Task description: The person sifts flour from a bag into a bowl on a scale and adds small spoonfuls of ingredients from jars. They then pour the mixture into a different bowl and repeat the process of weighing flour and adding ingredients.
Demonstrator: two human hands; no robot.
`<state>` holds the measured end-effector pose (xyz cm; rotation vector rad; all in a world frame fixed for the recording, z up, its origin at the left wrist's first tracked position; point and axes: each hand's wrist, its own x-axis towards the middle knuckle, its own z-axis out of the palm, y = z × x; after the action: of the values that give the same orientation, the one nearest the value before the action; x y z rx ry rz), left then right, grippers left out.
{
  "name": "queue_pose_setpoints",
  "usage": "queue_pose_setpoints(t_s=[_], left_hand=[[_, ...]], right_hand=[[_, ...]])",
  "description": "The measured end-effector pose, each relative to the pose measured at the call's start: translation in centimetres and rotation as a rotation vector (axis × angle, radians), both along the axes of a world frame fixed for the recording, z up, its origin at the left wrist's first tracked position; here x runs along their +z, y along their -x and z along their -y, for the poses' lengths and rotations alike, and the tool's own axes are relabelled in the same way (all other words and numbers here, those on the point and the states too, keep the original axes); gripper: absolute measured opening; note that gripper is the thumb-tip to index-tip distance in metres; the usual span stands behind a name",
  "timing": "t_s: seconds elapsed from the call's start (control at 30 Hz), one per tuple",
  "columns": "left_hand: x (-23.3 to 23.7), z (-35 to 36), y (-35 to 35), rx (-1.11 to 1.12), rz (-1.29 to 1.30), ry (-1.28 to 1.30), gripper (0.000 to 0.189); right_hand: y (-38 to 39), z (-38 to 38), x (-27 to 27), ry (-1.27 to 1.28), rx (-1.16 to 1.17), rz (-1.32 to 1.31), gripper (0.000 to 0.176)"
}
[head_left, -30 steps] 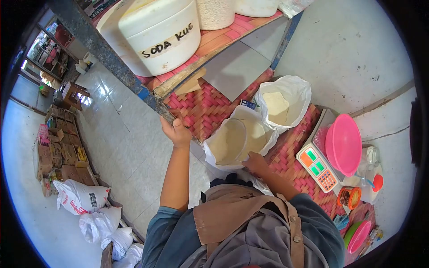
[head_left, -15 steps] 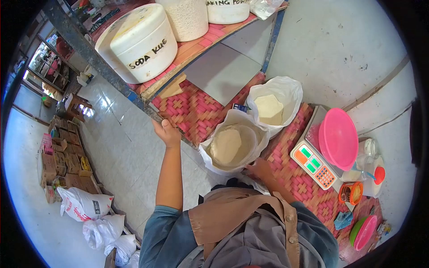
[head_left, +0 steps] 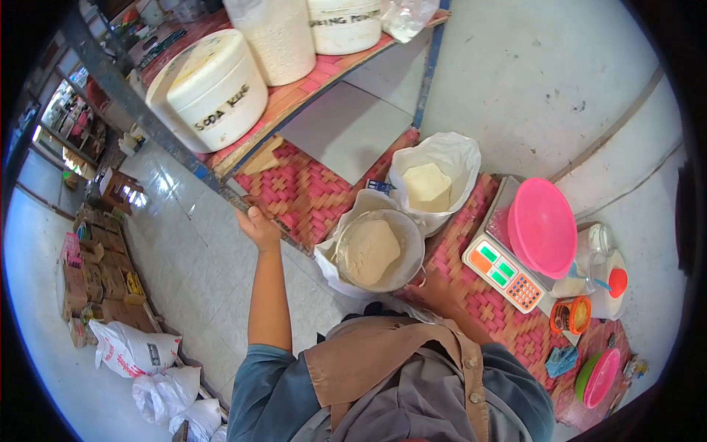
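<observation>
My left hand point(head_left: 259, 225) grips the edge of the metal shelf frame point(head_left: 221, 188), fingers wrapped over it. At the right side of a clear container point(head_left: 411, 261) filled with beige powder point(head_left: 370, 250), my right hand point(head_left: 433, 286) is closed on its handle. That container sits at the mouth of a white sack point(head_left: 328, 265), hiding most of what is inside. Just behind stands a second white sack point(head_left: 462, 158) with pale yellow powder point(head_left: 427, 187).
Right of the sacks is a digital scale point(head_left: 503, 272) bearing a pink bowl point(head_left: 543, 228). Jars point(head_left: 598, 239) and an orange tub point(head_left: 571, 315) stand beside it. Above, a shelf holds a "SODA KUE" tub point(head_left: 221, 103). White sacks point(head_left: 140, 346) lie at lower left.
The powder-filled container has risen out of the sack's mouth, with my right hand at its handle. The whole view has shifted slightly; my left hand stays on the frame.
</observation>
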<state>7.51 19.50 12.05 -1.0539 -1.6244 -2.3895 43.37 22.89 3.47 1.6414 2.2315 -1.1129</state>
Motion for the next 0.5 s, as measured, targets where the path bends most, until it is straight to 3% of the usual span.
queue_pose_setpoints(t_s=[0.17, 0.23, 0.27, 0.33, 0.37, 0.4, 0.47, 0.5], left_hand=[[-1.7, 0.1, 1.1, 0.151, 0.053, 0.083, 0.044], [-2.5, 0.0, 1.5, 0.16, 0.084, 0.098, 0.045], [-1.9, 0.0, 1.1, 0.169, 0.097, 0.109, 0.049], [-2.5, -0.1, 1.3, 0.154, 0.072, 0.064, 0.052], [-2.5, -0.1, 1.3, 0.152, 0.036, 0.064, 0.053], [-2.4, -0.1, 1.3, 0.154, 0.0, 0.065, 0.053], [-2.1, -0.3, 1.0, 0.162, -0.013, 0.064, 0.052], [-1.9, -0.3, 0.8, 0.192, -0.029, 0.068, 0.052]], right_hand=[[-2.0, 0.4, 3.9, 0.07, -0.13, 0.014, 0.061], [-4.1, 0.5, 2.1, -0.663, 0.077, -0.182, 0.062], [-5.0, 0.7, 3.8, -0.676, 0.032, -0.163, 0.062], [-6.6, 0.9, 8.3, -0.357, -0.157, -0.256, 0.066], [-8.4, 0.7, 7.8, -0.626, -0.05, -0.293, 0.07], [-9.5, 0.9, 10.1, -0.638, -0.073, -0.286, 0.07], [-11.5, 1.4, 16.4, -0.084, -0.458, -0.349, 0.035], [-13.6, 1.7, 16.0, -0.13, -0.502, -0.399, 0.039]])
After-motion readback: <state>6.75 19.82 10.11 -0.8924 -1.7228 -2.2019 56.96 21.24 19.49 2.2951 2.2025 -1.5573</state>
